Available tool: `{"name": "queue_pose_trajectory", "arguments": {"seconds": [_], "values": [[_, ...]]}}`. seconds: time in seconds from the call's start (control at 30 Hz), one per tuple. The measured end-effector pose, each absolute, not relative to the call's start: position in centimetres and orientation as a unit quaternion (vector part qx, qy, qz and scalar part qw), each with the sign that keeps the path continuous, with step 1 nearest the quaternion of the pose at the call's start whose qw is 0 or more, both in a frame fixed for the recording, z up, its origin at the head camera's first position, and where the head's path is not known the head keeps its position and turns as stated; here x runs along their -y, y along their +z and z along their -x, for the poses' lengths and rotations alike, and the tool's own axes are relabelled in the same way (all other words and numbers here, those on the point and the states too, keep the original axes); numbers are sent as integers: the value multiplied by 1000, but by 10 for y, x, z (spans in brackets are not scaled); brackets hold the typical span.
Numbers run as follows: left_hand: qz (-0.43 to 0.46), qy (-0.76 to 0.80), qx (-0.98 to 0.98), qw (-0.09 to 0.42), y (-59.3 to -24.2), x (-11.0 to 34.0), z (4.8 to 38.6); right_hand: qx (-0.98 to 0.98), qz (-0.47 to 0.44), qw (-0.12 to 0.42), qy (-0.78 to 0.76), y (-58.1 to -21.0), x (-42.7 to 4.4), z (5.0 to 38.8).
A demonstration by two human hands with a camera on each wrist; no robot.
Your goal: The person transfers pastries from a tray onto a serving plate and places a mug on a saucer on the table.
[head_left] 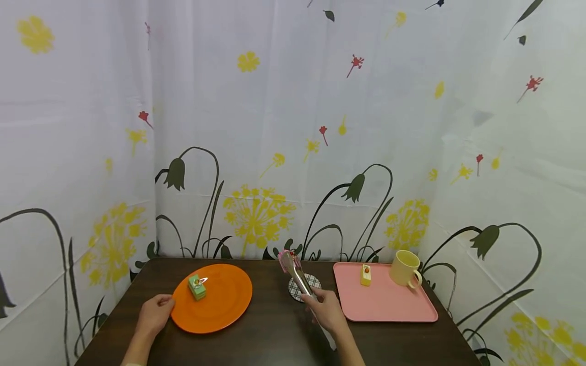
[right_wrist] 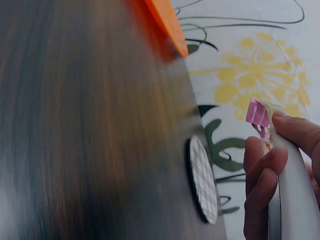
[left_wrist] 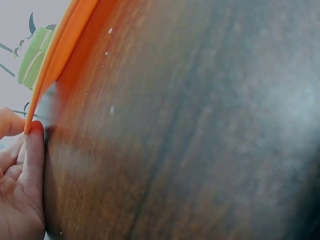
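My left hand (head_left: 155, 312) pinches the left rim of an orange plate (head_left: 224, 305) between thumb and fingers; the left wrist view shows that rim in the grip. A small green cake piece (head_left: 197, 288) sits on the plate's left part. My right hand (head_left: 327, 310) grips silver tongs (head_left: 299, 278), which point up and away. Between the tongs' tips is a small pink cake-like piece (right_wrist: 257, 114), partly hidden by the tongs. It is held above the table, near a round checked coaster (head_left: 314, 281).
A pink tray (head_left: 384, 305) lies at the right of the dark table (head_left: 274, 340). It carries a small yellow cake piece (head_left: 365, 275) and a yellow mug (head_left: 404, 268). Flower-patterned curtains (head_left: 274, 101) hang behind and at both sides.
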State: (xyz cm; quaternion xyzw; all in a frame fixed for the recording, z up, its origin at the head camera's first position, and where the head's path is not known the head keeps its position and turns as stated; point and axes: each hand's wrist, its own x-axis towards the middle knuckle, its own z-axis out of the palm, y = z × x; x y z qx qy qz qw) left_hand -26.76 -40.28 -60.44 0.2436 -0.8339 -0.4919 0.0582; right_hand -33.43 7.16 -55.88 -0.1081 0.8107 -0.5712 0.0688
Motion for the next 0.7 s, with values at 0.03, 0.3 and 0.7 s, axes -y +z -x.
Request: {"name": "queue_pose_trajectory", "arguments": {"seconds": [0.03, 0.3, 0.7], "values": [[-241, -492, 835, 60, -604, 403, 267, -809, 112, 69, -573, -559, -68, 334], [-231, -502, 832, 60, -606, 403, 265, -787, 128, 79, -598, -554, -41, 333], [-207, -522, 823, 83, -610, 404, 265, -783, 162, 103, -592, -555, -5, 329]]}}
